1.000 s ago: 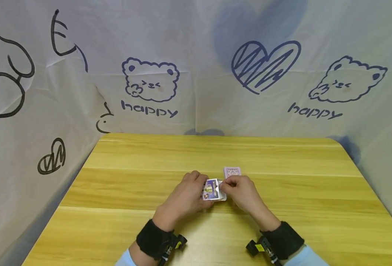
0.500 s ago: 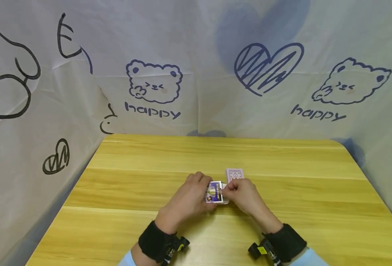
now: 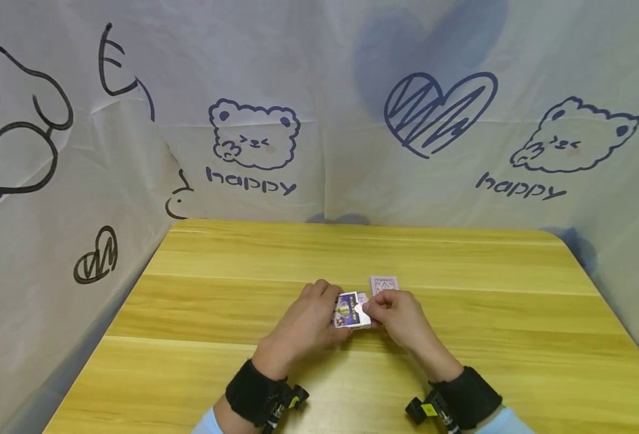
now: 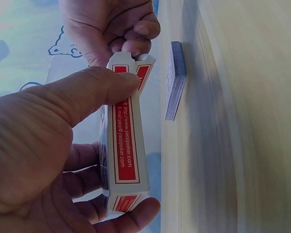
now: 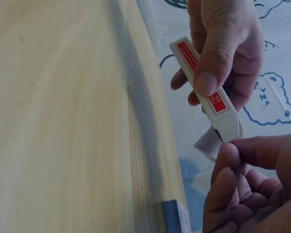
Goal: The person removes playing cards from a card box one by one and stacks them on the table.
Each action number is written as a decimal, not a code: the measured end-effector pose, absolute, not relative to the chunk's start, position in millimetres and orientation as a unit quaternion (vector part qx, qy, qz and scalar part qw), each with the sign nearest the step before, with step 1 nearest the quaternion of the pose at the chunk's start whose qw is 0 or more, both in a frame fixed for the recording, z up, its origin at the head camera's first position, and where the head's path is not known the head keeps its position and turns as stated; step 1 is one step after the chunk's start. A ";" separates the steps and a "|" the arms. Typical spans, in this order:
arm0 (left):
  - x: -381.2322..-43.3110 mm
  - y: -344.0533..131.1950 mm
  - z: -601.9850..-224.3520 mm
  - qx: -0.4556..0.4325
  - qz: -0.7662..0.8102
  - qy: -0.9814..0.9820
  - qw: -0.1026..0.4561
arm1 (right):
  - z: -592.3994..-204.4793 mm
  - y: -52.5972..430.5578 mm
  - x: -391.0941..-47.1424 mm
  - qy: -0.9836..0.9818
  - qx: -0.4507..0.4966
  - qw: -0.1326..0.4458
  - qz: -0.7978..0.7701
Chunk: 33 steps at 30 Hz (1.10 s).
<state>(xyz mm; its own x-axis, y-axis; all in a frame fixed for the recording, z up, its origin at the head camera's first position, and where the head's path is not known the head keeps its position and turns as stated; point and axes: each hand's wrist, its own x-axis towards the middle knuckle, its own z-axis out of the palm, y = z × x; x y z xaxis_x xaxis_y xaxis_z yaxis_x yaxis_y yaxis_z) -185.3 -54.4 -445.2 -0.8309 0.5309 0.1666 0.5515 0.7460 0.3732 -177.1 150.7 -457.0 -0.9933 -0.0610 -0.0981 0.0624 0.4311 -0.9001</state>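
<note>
While the left grip point(image 3: 310, 316) clasps a card box point(image 3: 346, 310), the right grip point(image 3: 399, 318) pinches its open end; beyond that, a deck point(image 3: 384, 284) lies well inside the bench point(image 3: 487, 289) edge.

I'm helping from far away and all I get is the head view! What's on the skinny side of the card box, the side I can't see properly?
Observer: The left wrist view shows the box's skinny side is red with a white border, with a web address printed on it.
Operator: Cool! And the cards on the table, is that just one or a big pile?
Observer: A pile. The left wrist view shows its thick, bluish-grey edge.
Operator: Is anything sticking out underneath the box's open end?
Observer: Yes, the right wrist view shows a flap sticking out there, toward the table.
</note>
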 end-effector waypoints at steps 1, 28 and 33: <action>-185.4 -54.3 -445.1 -0.288 -0.208 -0.934 0.024 | -457.0 150.8 -176.9 0.843 0.000 0.058 -0.535; -186.8 -58.8 -441.3 -0.222 -0.242 -0.944 0.001 | -454.6 149.3 -177.7 0.780 0.030 0.095 -0.618; -186.8 -57.8 -440.6 -0.213 -0.241 -0.947 -0.001 | -455.3 148.8 -177.1 0.771 0.043 0.092 -0.628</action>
